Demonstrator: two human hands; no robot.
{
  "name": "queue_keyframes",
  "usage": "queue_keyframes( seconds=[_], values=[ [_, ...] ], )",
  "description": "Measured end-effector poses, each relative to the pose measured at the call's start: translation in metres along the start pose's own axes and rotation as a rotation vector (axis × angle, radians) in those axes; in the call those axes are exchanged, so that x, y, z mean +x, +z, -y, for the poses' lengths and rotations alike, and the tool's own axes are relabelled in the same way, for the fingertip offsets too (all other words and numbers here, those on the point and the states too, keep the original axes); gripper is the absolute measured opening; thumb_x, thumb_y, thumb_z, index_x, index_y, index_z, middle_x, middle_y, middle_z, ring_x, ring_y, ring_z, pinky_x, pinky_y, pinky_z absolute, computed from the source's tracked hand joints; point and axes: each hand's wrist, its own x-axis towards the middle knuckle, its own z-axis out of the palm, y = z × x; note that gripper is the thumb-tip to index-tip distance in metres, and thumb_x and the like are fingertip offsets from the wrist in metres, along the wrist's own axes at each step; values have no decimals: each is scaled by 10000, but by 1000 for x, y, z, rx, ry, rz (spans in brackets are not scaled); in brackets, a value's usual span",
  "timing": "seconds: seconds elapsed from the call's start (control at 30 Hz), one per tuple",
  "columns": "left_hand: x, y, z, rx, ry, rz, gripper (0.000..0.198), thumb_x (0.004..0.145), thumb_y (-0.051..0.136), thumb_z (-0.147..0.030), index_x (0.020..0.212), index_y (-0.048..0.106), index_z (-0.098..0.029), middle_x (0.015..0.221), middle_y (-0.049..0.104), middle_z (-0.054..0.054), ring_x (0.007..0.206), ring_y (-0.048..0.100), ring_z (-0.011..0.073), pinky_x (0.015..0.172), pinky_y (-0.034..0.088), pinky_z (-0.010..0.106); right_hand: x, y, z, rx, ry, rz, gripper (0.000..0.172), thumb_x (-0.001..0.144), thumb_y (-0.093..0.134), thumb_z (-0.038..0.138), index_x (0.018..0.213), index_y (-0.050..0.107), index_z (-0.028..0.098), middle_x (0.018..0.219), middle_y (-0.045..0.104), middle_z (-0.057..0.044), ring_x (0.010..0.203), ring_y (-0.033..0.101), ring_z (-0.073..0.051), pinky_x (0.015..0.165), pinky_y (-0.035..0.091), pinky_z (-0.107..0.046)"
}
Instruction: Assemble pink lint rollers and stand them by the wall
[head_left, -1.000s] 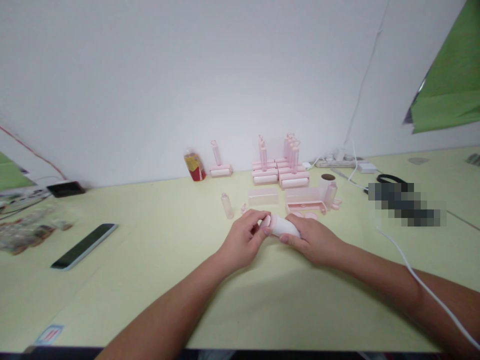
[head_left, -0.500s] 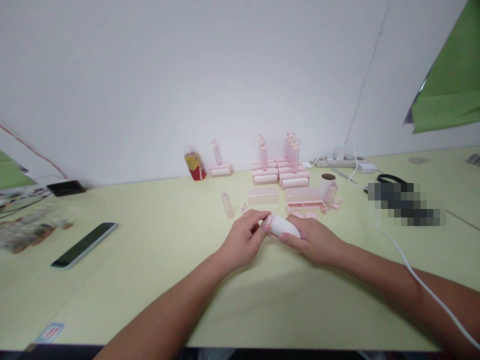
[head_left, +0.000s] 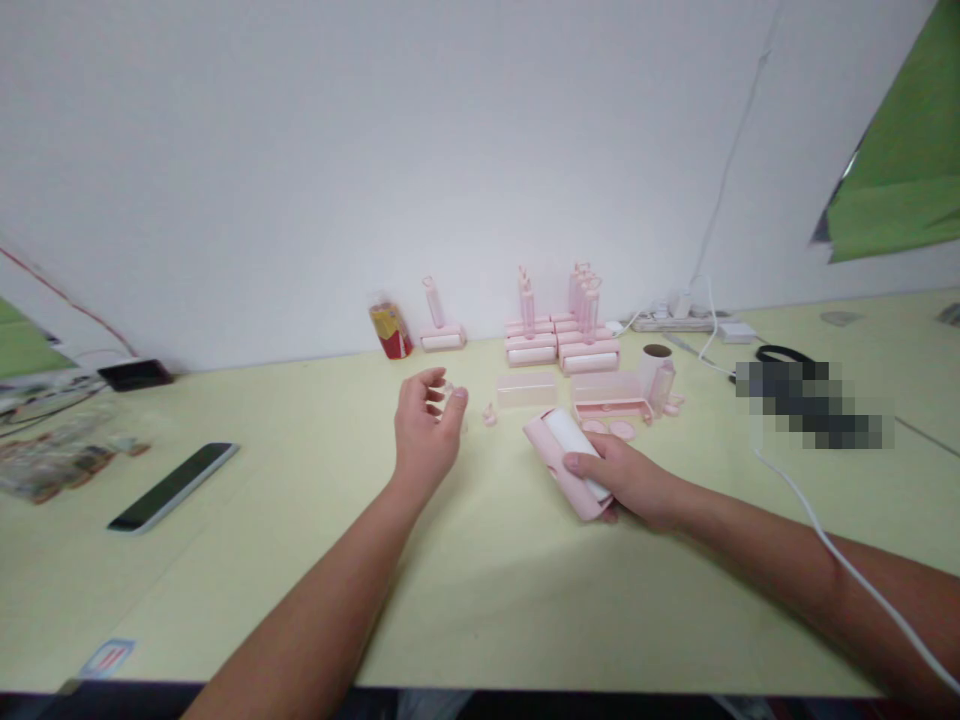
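In my right hand (head_left: 634,478) lies a lint roller (head_left: 568,462), a white roll in a pink half-round shell, tilted above the table, thumb on the roll. My left hand (head_left: 424,428) is at a small clear pink tube (head_left: 450,389), its fingers curved and apart; the hand hides most of the tube, and contact cannot be made out. A little pink cap-like piece (head_left: 490,414) lies right of that hand. Beyond the roller are a translucent pink cover (head_left: 526,390), an opened pink case (head_left: 609,388) and flat pink discs (head_left: 621,431).
Several roller sets (head_left: 531,352) with upright tubes stand along the wall. A red-and-yellow bottle (head_left: 391,330) stands left of them, a white paper roll (head_left: 658,358) and another tube (head_left: 661,387) to the right. A phone (head_left: 174,487) lies left; a white cable (head_left: 814,525) crosses my right forearm.
My left hand has let go of the lint roller and moved left to the clear tube. My right hand keeps the roller, now turned so its pink shell shows.
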Motion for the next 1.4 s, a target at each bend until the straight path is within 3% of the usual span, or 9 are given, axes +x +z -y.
queue_keyframes(
  seconds=[0.07, 0.17, 0.33, 0.47, 0.67, 0.77, 0.93, 1.4],
  values=[
    [9, 1, 19, 67, -45, -44, 467, 840, 647, -434, 1224, 536, -193, 1154, 602, 99, 937, 590, 194, 733, 486, 306, 1, 1, -3, 132, 14, 23, 430, 803, 642, 596, 920, 558, 190, 578, 529, 43, 435, 504, -130, 359, 412, -234],
    [14, 9, 45, 84, -124, 62, 526, 809, 678, -422, 1240, 510, -170, 1138, 613, 111, 951, 595, 201, 778, 479, 330, 2, 2, -5, 289, 25, 32, 391, 802, 677, 544, 901, 568, 182, 604, 561, 31, 476, 549, -140, 396, 497, -266],
    [15, 20, 61, 34, -145, 203, 285, 845, 622, -393, 998, 596, -154, 912, 646, 52, 826, 594, 169, 773, 463, 312, 4, 0, -3, 486, 3, 10, 355, 827, 676, 490, 953, 595, 167, 678, 629, -11, 552, 609, -163, 469, 555, -305],
    [10, 17, 42, -60, -44, 309, 349, 896, 568, -413, 1137, 597, -162, 898, 631, 34, 823, 586, 162, 782, 464, 299, 5, -3, 0, 541, -35, -57, 342, 786, 728, 427, 970, 595, 171, 754, 670, -29, 605, 642, -165, 505, 550, -280],
    [-22, 8, -11, -238, 129, 855, 432, 995, 409, -423, 1342, 473, -174, 881, 602, 32, 739, 546, 134, 721, 448, 275, 7, -7, 1, 618, -86, -98, 282, 777, 735, 369, 924, 596, 174, 747, 677, -17, 606, 658, -162, 542, 552, -271],
    [-34, 7, -30, -277, 119, 999, 396, 1004, 387, -430, 1298, 450, -172, 865, 605, 32, 753, 532, 136, 711, 436, 266, 8, -8, 0, 637, -87, -114, 273, 791, 714, 377, 930, 605, 170, 715, 680, -22, 585, 656, -167, 522, 551, -271],
    [-40, 6, -42, -382, 31, 1067, 358, 1001, 396, -449, 1225, 450, -175, 886, 612, 41, 684, 501, 112, 649, 418, 240, 8, -8, -3, 606, -113, -92, 295, 794, 721, 390, 949, 619, 161, 691, 685, -30, 566, 654, -170, 512, 546, -267],
    [-41, 7, -45, -465, -76, 1109, 444, 1002, 354, -490, 1224, 524, -145, 947, 633, 74, 563, 473, 76, 507, 419, 206, 7, -5, -9, 438, -169, -81, 362, 749, 772, 405, 946, 594, 159, 730, 633, -12, 583, 554, -127, 509, 403, -224]
  ],
)
